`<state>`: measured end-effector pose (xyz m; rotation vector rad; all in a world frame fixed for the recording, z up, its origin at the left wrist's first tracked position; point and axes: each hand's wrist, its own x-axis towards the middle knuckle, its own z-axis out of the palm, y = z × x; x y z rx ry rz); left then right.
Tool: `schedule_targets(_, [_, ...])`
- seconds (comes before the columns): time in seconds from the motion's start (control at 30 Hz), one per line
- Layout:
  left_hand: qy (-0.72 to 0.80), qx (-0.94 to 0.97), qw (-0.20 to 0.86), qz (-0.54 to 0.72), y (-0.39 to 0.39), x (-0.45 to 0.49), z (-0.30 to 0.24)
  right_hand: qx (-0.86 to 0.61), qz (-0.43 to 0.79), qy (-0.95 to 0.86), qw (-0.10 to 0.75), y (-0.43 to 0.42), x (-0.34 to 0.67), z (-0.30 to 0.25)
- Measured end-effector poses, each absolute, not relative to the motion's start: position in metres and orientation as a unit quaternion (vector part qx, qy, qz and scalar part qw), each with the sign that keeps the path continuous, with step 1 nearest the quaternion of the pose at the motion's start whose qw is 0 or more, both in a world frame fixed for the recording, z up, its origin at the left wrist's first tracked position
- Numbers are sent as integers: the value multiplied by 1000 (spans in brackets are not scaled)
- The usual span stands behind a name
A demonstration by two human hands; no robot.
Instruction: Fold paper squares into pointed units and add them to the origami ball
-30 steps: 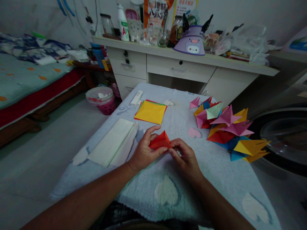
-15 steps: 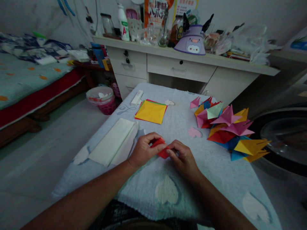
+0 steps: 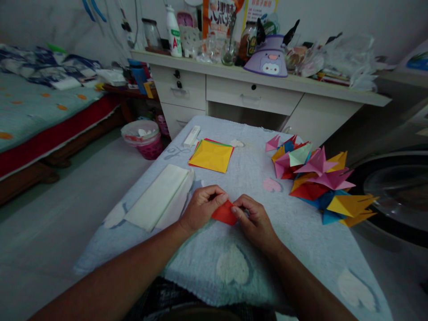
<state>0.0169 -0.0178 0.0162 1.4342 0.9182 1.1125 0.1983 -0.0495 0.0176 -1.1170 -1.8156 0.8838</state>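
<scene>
A small folded piece of red paper point(image 3: 225, 214) is held over the cloth-covered table, between my two hands. My left hand point(image 3: 202, 206) pinches its upper left part, thumb on top. At its right edge, the thumb and forefinger of my right hand point(image 3: 253, 217) are closed on the paper. Beyond my hands lies a stack of square papers point(image 3: 211, 156), yellow on top with red and green edges showing. To the right sits a heap of folded paper cranes point(image 3: 317, 178) in pink, yellow, red, blue and pale green.
A folded white sheet point(image 3: 160, 196) lies left of my hands, and a small white box point(image 3: 191, 136) is near the table's far left corner. Behind stands a white desk point(image 3: 254, 96) crowded with jars and bags. A pink bin point(image 3: 147, 142) is on the floor.
The red paper has turned so that a broader flat face shows below my fingers. My left thumb has drawn back up and left; my right hand stays almost in place.
</scene>
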Motion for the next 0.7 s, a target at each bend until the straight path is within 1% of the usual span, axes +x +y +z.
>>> schedule_targets(0.23, [410, 511, 546, 522, -14, 17, 13, -456, 398, -683, 409, -50, 202, 18])
schedule_targets(0.4, [428, 449, 563, 546, -12, 19, 10, -467, 472, -602, 445, -49, 202, 15])
schedule_targets(0.5, [427, 450, 563, 547, -12, 20, 11, -443, 538, -545, 467, -49, 201, 12])
schedule_targets(0.57, [423, 465, 557, 543, -13, 20, 12, -419, 577, -525, 466, -49, 200, 10])
schedule_targets(0.63, [413, 478, 561, 534, -15, 20, 13, -413, 593, -517, 458, -48, 199, 9])
schedule_targets(0.7, [387, 473, 598, 518, -16, 20, 13, -424, 597, -504, 458, -48, 200, 9])
